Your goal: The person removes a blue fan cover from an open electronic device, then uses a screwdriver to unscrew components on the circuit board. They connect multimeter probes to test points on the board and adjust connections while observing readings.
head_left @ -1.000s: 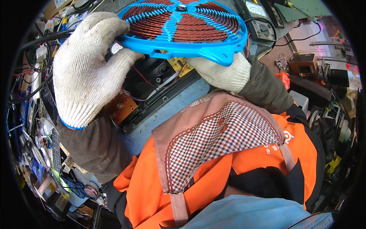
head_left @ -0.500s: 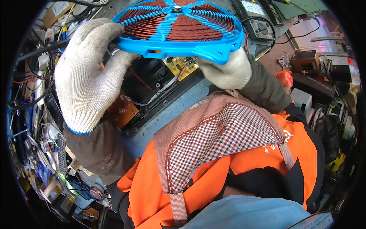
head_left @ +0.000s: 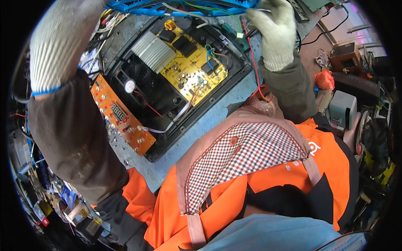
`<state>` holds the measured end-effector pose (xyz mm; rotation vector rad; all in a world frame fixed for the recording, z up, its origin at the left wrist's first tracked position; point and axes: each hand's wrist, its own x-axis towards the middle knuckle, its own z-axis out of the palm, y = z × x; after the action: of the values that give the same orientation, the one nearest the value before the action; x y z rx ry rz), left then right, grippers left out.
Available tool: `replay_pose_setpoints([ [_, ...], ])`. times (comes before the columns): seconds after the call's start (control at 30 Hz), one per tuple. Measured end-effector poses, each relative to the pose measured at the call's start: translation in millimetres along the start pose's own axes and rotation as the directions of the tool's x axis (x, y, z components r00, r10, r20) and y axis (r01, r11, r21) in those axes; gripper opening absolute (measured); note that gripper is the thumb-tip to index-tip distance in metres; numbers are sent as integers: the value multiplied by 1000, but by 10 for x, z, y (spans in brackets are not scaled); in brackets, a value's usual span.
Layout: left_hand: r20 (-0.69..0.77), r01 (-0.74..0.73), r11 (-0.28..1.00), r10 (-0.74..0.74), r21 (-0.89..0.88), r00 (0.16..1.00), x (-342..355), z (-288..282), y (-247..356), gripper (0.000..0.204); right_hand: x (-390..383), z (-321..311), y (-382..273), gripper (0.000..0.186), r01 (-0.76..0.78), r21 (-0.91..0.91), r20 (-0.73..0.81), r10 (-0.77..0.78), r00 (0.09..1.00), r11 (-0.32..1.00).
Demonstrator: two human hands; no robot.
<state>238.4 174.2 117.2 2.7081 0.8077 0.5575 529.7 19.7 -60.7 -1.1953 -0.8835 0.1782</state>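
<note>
At the top edge I hold up a blue-framed induction coil, seen nearly edge-on and partly cut off. My left hand, in a white knit glove, is at the coil's left end, its fingertips out of view. My gloved right hand grips the right end, thumb low and fingers above. Below lies an opened black cooker housing with a yellow circuit board, a finned silver heat sink and a black fan. An orange display board rests along its left side. Thin wires run from the coil toward the housing.
A red test lead crosses the blue bench near my right forearm. Cables and tools crowd the left side. At right are a brown box-shaped device, a red plastic bag and a grey box.
Both hands have carried the coil up and away, tilting its face out of sight. The yellow board, heat sink, fan and display board are now uncovered.
</note>
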Motion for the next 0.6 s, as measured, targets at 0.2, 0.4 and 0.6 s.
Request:
replay_pose_setpoints([
  [0.2,108,33,999,-35,20,994,302,-22,-66,39,313,39,111,35,-448,-150,437,465,770,882],
  [0.4,112,0,997,-9,81,994,331,-135,66,40,270,-55,142,31,-257,75,337,218,916,963],
  [0.6,-215,128,976,-88,176,973,-149,28,268,34,301,9,188,29,-545,351,334,442,832,761],
])
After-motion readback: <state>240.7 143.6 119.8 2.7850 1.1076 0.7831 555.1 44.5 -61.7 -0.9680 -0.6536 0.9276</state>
